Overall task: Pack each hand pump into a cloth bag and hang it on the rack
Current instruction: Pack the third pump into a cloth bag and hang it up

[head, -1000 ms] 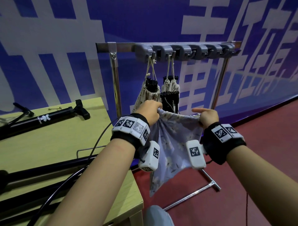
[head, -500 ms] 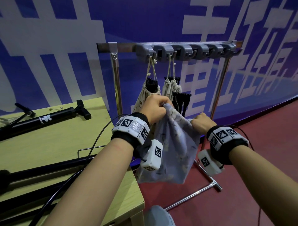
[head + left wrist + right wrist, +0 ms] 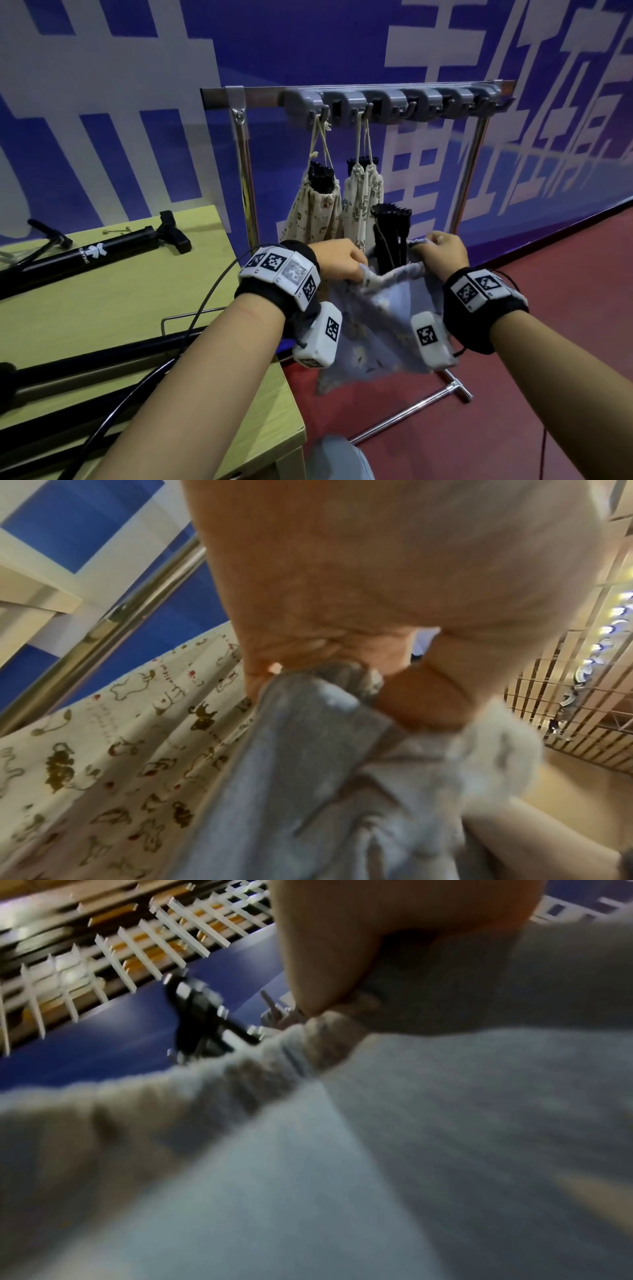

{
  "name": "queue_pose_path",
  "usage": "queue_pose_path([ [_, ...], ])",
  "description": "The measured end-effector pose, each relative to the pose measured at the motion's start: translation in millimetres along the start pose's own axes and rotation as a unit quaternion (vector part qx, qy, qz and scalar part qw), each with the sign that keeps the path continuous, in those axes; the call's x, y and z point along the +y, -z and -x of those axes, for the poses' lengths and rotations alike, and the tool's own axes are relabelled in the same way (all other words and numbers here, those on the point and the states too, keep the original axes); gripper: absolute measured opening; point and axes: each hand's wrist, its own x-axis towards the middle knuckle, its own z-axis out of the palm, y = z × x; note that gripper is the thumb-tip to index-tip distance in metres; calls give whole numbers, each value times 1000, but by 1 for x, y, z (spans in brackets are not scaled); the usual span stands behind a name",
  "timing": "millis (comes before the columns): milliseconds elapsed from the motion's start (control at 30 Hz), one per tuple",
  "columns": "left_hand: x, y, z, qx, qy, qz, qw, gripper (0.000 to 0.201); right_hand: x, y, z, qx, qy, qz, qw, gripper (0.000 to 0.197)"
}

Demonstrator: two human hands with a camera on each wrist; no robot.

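I hold a pale blue floral cloth bag [image 3: 383, 318] below the rack [image 3: 394, 99]. My left hand [image 3: 339, 260] grips the bag's gathered rim on the left, my right hand [image 3: 442, 253] grips it on the right. A black hand pump [image 3: 390, 233] stands out of the bag's mouth between my hands. The left wrist view shows the blue bag's cloth [image 3: 308, 764] pinched under my fingers [image 3: 421, 702]. In the right wrist view my fingers [image 3: 329, 961] clamp the rim [image 3: 240, 1074], the pump head [image 3: 198, 1015] behind it. Two cream bags [image 3: 315, 212], [image 3: 359, 202] with pumps hang on the rack's left hooks.
A yellow-green table [image 3: 113, 301] stands at my left with a black pump [image 3: 92, 253] lying at its back and more black pump tubes [image 3: 102, 356] near me. The rack's right hooks [image 3: 455, 102] hang bare. The rack's foot [image 3: 445, 394] lies on the red floor.
My hands came together and then spread apart again, stretching the bag's rim. The bag dropped lower, so the black pump now stands out of its mouth.
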Motion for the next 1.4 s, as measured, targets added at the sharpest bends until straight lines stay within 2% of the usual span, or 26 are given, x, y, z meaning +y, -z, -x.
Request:
queue_pose_path([
  [100, -3, 2, 1, 45, 20, -82, 995, 11, -4, 2, -4, -22, -16, -64, 998, 38],
  [167, -6, 6, 1, 103, 34, -119, 987, 18, -7, 3, -6, -66, 20, -33, 997, 38],
  [300, -12, 13, 2, 193, 47, -111, 974, 30, -11, 8, -4, -165, 85, 81, 979, 39],
  [367, -12, 15, 2, 223, 41, -116, 967, 35, -9, 12, -5, -158, 99, 131, 974, 38],
  [433, -11, 15, 1, 240, 34, -126, 962, 38, -4, 15, -9, -108, 99, 161, 976, 35],
  [533, -13, 17, -1, 262, 24, -146, 954, 36, -3, 18, -9, -53, 106, 203, 972, 19],
  [633, -13, 18, -3, 258, 10, -185, 948, 28, -9, 22, -6, -42, 112, 262, 958, 14],
  [700, -13, 17, -3, 244, 12, -199, 949, 25, -10, 24, -7, -31, 85, 280, 956, 8],
  [767, -15, 13, -5, 206, 12, -169, 964, 22, -10, 28, -9, -42, 38, 273, 960, 12],
  [833, -20, 8, -8, 146, 23, -150, 978, 24, -7, 30, -11, -84, -11, 236, 968, 8],
  [933, -20, 6, -7, 92, 46, -164, 981, 31, -6, 30, -11, -119, -69, 157, 978, 31],
  [1033, -15, 8, -3, 88, 35, -199, 976, 31, -10, 26, -9, -120, -31, 180, 976, 33],
  [1133, -12, 9, 2, 81, 25, -229, 970, 26, -15, 23, -3, -133, 49, 300, 943, 17],
  [1200, -11, 8, 3, 84, 18, -241, 967, 29, -13, 22, -1, -149, 89, 394, 902, 24],
  [1300, -11, 9, 2, 126, 5, -234, 964, 34, -13, 19, 6, -132, 92, 477, 864, 26],
  [1400, -12, 10, 2, 199, 3, -156, 967, 35, -16, 15, 10, -91, 75, 507, 854, 24],
])
